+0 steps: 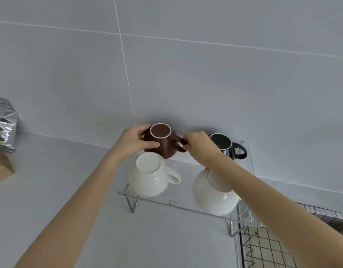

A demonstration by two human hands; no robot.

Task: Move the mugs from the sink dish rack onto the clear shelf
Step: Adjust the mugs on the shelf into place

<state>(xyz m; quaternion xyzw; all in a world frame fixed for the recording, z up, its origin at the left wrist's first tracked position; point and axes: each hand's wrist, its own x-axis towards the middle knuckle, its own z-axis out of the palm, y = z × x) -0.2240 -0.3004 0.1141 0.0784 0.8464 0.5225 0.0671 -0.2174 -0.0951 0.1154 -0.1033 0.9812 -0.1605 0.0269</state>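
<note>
At the lower right corner a wire dish rack (267, 248) is seen, cut off by the frame edge; its visible part holds nothing that can be made out. Just beyond it the clear shelf (166, 202) is raised on metal legs over the tabletop (56, 200).

Four mugs are carried by the shelf, all upside down, so nothing of their insides is shown. At the shelf's near left corner a white mug (150, 176) is set with its handle to the right. At the near right a second white mug (215, 196) is placed; its base and handle are partly hidden by the right forearm. At the far left corner a brown mug (163, 142) is gripped by both hands: the left hand (133, 142) is closed around its body, thumb in front and fingers behind, and the handle is pinched by the right hand (198, 147). Whether the brown mug rests on the shelf or is held just above it cannot be told. At the far right corner a black mug (227, 146) is found, partly hidden by the right hand, its handle to the right.

At the tabletop's left edge a crumpled foil bag (4, 122) and a brown box (1, 167) are cut off. Behind everything a wall (186, 64) of large pale grey tiles is seen.
</note>
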